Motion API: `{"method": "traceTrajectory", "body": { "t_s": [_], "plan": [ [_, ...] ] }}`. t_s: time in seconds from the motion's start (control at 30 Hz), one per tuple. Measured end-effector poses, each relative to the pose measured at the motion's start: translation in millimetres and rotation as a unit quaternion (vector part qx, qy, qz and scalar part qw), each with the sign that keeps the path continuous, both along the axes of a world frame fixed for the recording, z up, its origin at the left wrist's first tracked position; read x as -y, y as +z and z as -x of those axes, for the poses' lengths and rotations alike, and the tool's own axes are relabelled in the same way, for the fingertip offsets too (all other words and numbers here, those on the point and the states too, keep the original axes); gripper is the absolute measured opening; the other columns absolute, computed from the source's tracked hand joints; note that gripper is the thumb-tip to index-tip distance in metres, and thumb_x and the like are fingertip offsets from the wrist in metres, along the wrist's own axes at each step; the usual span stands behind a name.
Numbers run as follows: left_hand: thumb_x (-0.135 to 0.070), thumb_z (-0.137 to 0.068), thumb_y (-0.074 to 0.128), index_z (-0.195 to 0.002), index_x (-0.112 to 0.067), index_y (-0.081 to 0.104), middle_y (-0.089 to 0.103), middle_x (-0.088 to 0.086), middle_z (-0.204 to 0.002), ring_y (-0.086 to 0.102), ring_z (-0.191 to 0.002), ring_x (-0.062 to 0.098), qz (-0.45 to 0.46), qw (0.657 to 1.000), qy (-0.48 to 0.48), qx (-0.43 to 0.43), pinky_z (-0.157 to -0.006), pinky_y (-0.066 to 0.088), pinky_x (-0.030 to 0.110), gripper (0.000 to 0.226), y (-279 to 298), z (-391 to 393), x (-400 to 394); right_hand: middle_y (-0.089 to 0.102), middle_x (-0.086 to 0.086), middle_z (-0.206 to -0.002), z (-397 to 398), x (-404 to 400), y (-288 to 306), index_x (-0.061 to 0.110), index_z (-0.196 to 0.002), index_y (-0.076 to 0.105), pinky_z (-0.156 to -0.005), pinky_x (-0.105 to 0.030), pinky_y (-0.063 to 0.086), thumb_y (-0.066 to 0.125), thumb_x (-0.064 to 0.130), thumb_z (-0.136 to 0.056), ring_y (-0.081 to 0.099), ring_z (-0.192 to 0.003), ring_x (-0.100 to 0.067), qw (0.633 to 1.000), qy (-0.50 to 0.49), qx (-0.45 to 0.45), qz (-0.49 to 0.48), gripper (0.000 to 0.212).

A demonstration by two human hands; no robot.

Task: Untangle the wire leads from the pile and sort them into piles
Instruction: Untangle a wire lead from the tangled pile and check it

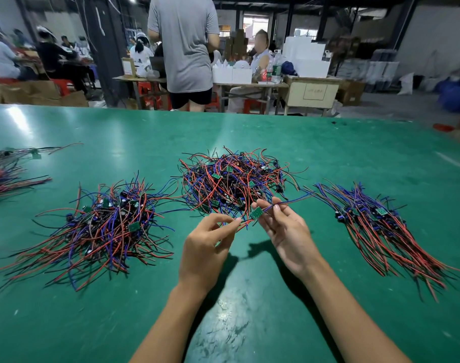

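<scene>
Between both hands, just above the desk (250,297) and near the tangled pile (231,179), hangs one wire lead (256,213): the right hand (284,229) has a pinching grip on its blue strands beside the small green board, the left hand (210,239) pinches the red ends. Light and limp, the wires will likely snag, so holding close to the board seems safest. A sorted bundle (380,226) lies right, a looser heap (106,226) left
</scene>
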State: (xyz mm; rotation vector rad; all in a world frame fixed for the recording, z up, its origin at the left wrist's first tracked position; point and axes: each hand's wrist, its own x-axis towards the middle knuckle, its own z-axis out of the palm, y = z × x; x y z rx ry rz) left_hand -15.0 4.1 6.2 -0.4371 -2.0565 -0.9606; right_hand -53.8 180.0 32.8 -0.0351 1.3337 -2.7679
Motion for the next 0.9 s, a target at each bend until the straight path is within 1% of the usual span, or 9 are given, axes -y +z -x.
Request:
{"method": "traceTrajectory", "body": {
  "t_s": [0.07, 0.2, 0.3, 0.47, 0.57, 0.63, 0.7, 0.8, 0.9],
  "plan": [
    [-0.007, -0.085, 0.080, -0.103, -0.014, 0.081, 0.072, -0.003, -0.093, 0.066, -0.069, 0.014, -0.019, 1.000, -0.002, 0.015, -0.061, 0.056, 0.035, 0.020, 1.8, -0.7, -0.7, 0.079, -0.005, -0.098, 0.0, 1.1, -0.4, 0.017, -0.105, 0.057, -0.075, -0.022, 0.057, 0.045, 0.011, -0.106, 0.075, -0.087, -0.012, 0.999, -0.024, -0.006, -0.029, 0.014],
    [-0.025, -0.084, 0.082, -0.091, -0.020, 0.083, 0.077, -0.011, -0.086, 0.069, -0.070, 0.005, -0.035, 0.997, 0.006, 0.062, -0.065, 0.056, 0.034, 0.008, 5.7, -5.2, -2.6, 0.078, 0.002, -0.082, 1.6, -0.5, -2.8, 0.023, -0.103, 0.065, -0.059, -0.014, 0.046, 0.057, 0.016, -0.103, 0.062, -0.060, -0.005, 0.966, -0.157, -0.065, -0.193, 0.011],
    [-0.031, -0.083, 0.082, -0.088, -0.024, 0.083, 0.077, -0.016, -0.085, 0.070, -0.075, 0.000, -0.039, 0.994, -0.002, 0.104, -0.069, 0.057, 0.032, 0.008, 6.1, -6.9, -4.3, 0.076, 0.004, -0.074, 2.9, -2.4, -3.0, 0.021, -0.101, 0.068, -0.058, -0.012, 0.046, 0.059, 0.013, -0.102, 0.061, -0.058, -0.002, 0.949, -0.220, -0.081, -0.212, 0.012],
    [-0.035, -0.082, 0.083, -0.083, -0.030, 0.081, 0.075, -0.022, -0.080, 0.068, -0.073, -0.004, -0.061, 0.988, -0.003, 0.145, -0.067, 0.054, 0.026, 0.006, -0.2, -3.8, -2.9, 0.065, 0.006, -0.074, 6.0, -11.0, -3.2, 0.029, -0.101, 0.067, -0.051, -0.029, 0.055, 0.052, 0.016, -0.104, 0.072, -0.063, -0.015, 0.900, -0.348, -0.076, -0.249, 0.021],
    [-0.036, -0.082, 0.082, -0.082, -0.031, 0.080, 0.073, -0.022, -0.078, 0.065, -0.069, -0.002, -0.064, 0.985, -0.011, 0.160, -0.061, 0.047, 0.023, 0.006, -3.1, -2.4, -2.9, 0.063, 0.001, -0.085, 21.8, -29.7, 11.0, 0.026, -0.113, 0.069, -0.063, -0.041, 0.058, 0.047, 0.018, -0.105, 0.068, -0.072, -0.024, 0.839, -0.427, -0.079, -0.328, 0.025],
    [-0.034, -0.083, 0.083, -0.082, -0.031, 0.080, 0.073, -0.023, -0.078, 0.065, -0.069, 0.000, -0.065, 0.985, -0.008, 0.160, -0.060, 0.048, 0.025, 0.004, -3.3, -2.3, -1.7, 0.068, -0.005, -0.097, 38.2, -48.9, 27.9, 0.020, -0.116, 0.070, -0.079, -0.039, 0.049, 0.045, 0.016, -0.104, 0.064, -0.087, -0.031, 0.801, -0.447, -0.078, -0.390, 0.028],
    [-0.033, -0.083, 0.082, -0.080, -0.031, 0.079, 0.072, -0.024, -0.078, 0.064, -0.068, 0.001, -0.073, 0.985, 0.007, 0.155, -0.061, 0.050, 0.027, 0.005, -3.7, -0.8, -0.7, 0.070, -0.015, -0.110, 54.8, -73.3, 44.7, 0.012, -0.117, 0.072, -0.089, -0.036, 0.044, 0.046, 0.014, -0.103, 0.062, -0.099, -0.032, 0.737, -0.443, -0.084, -0.504, 0.030],
    [-0.032, -0.084, 0.081, -0.078, -0.030, 0.078, 0.072, -0.024, -0.078, 0.063, -0.067, 0.002, -0.096, 0.982, 0.028, 0.160, -0.063, 0.052, 0.030, 0.008, -5.5, 0.6, -1.1, 0.063, -0.022, -0.114, 68.2, -114.9, 55.4, 0.012, -0.118, 0.072, -0.088, -0.039, 0.045, 0.045, 0.016, -0.103, 0.060, -0.101, -0.039, 0.639, -0.398, -0.057, -0.656, 0.032],
    [-0.034, -0.084, 0.081, -0.075, -0.032, 0.077, 0.071, -0.026, -0.076, 0.061, -0.065, 0.000, -0.106, 0.978, 0.046, 0.175, -0.062, 0.050, 0.026, 0.009, -6.1, 1.7, 0.0, 0.055, -0.023, -0.122, 70.2, -143.1, 41.8, 0.010, -0.118, 0.073, -0.092, -0.044, 0.047, 0.048, 0.019, -0.101, 0.058, -0.107, -0.041, 0.541, -0.276, 0.032, -0.794, 0.032]
  ]
}}
